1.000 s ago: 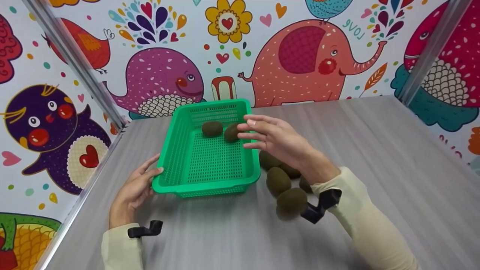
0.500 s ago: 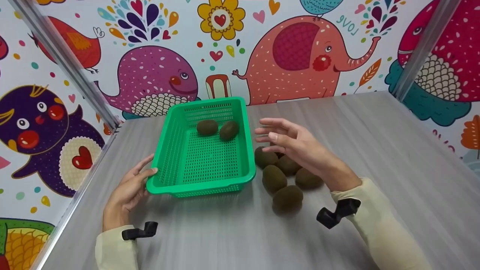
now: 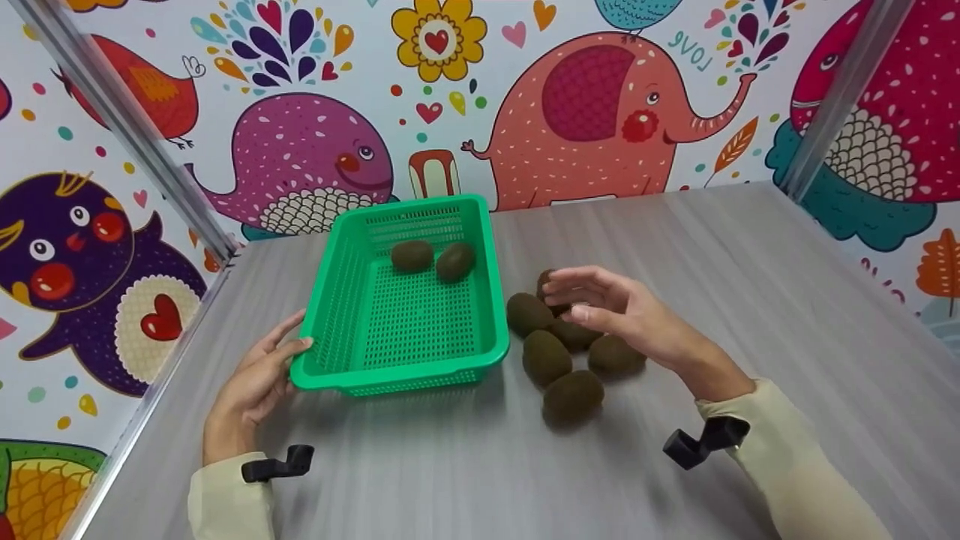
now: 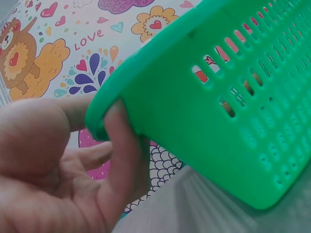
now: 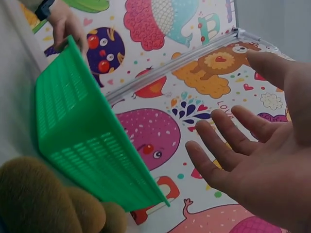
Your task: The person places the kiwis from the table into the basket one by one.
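A green plastic basket (image 3: 401,378) with slotted sides stands on the table, and two brown fuzzy kiwifruits (image 3: 412,256) lie at its far end. My left hand (image 3: 253,381) grips the basket's near left corner, its thumb at the rim; the left wrist view shows the rim (image 4: 114,90) pinched between thumb and fingers. Right of the basket several more kiwifruits (image 3: 547,358) lie in a loose cluster. Over the far part of that cluster is my right hand (image 3: 637,319), fingers loosely bent and partly hiding a kiwifruit. In the right wrist view its palm (image 5: 272,170) holds nothing.
The grey wood-grain table (image 3: 450,465) meets printed cartoon walls (image 3: 585,112) at the back and sides. Metal corner posts (image 3: 142,142) stand at the left and right. A black wrist mount (image 3: 705,442) sits on each sleeve.
My right hand has moved from over the basket's right edge back to the right and down to the loose kiwifruits. The left hand stays on the basket corner; the view has shifted slightly.
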`<action>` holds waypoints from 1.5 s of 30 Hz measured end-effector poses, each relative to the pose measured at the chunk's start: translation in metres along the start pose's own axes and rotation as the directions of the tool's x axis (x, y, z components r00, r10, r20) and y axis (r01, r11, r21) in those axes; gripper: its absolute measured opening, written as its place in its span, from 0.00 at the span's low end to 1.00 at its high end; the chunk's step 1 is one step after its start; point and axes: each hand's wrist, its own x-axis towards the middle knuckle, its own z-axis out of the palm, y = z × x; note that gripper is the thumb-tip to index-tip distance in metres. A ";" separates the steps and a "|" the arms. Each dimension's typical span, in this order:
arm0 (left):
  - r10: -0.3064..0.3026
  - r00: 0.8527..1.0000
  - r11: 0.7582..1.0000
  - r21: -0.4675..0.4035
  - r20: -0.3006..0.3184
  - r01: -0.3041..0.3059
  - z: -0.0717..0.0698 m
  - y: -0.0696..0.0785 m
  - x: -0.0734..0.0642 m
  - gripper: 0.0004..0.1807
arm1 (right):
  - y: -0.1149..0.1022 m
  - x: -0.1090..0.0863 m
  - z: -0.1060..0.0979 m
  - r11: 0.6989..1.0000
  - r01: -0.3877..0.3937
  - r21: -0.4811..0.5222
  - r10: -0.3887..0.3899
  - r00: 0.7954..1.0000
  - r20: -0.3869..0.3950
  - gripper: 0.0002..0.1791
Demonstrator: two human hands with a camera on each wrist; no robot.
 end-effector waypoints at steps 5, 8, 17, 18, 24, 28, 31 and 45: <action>-0.008 1.000 1.000 -0.020 0.006 0.009 0.000 0.000 0.000 0.38 | 0.007 -0.016 -0.003 0.995 -0.026 -0.095 0.025 1.000 -0.015 0.23; -0.006 1.000 1.000 -0.015 0.009 0.006 0.000 0.000 -0.001 0.39 | 0.012 -0.023 -0.007 0.990 -0.060 -0.130 0.057 0.998 -0.024 0.22; -0.011 1.000 1.000 0.027 -0.006 0.011 0.000 0.000 -0.002 0.37 | 0.036 -0.038 -0.019 0.952 -0.067 -0.299 0.057 0.997 -0.043 0.22; -0.011 1.000 1.000 0.028 -0.004 0.011 0.000 0.000 -0.002 0.37 | 0.039 -0.039 -0.020 0.944 -0.070 -0.323 0.058 0.997 -0.046 0.23; -0.016 1.000 1.000 0.023 -0.005 0.016 -0.002 -0.001 -0.002 0.37 | 0.050 -0.042 -0.026 0.912 -0.075 -0.404 0.056 0.997 -0.060 0.23; -0.018 1.000 1.000 0.023 -0.004 0.018 -0.002 -0.001 -0.001 0.37 | 0.054 -0.043 -0.030 0.901 -0.085 -0.426 0.060 0.996 -0.073 0.23; -0.011 1.000 1.000 0.020 0.002 0.011 -0.002 -0.001 -0.001 0.37 | 0.057 -0.044 -0.033 0.894 -0.099 -0.437 0.071 0.994 -0.081 0.23; -0.001 1.000 1.000 0.018 -0.007 0.002 0.001 0.000 -0.001 0.37 | 0.072 -0.043 -0.036 0.833 -0.154 -0.531 0.099 0.986 -0.131 0.24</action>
